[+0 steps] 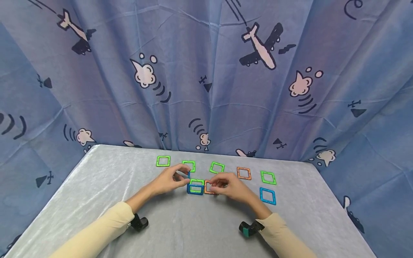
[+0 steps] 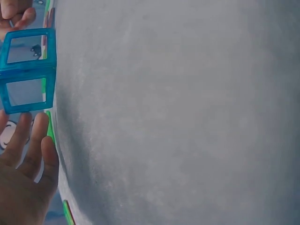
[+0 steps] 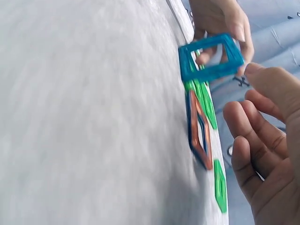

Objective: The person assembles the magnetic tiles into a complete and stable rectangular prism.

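In the head view my left hand (image 1: 171,178) holds an upright blue magnetic tile (image 1: 189,175) by its left side. Another blue magnetic tile (image 1: 195,194) stands in front, meeting it at a corner, with a green tile (image 1: 197,180) just behind. The two blue tiles (image 2: 28,70) appear edge to edge in the left wrist view, fingertips (image 2: 40,123) at the lower one. My right hand (image 1: 230,185) hovers at an orange tile (image 1: 207,192); its loosely curled fingers (image 3: 255,138) show no tile between them in the right wrist view.
Several flat tiles lie behind and to the right: green ones (image 1: 163,156) (image 1: 217,163), an orange one (image 1: 243,168), another green one (image 1: 268,172) and a blue one (image 1: 267,189). A curtain (image 1: 206,71) hangs behind the pale cloth-covered table (image 1: 180,229).
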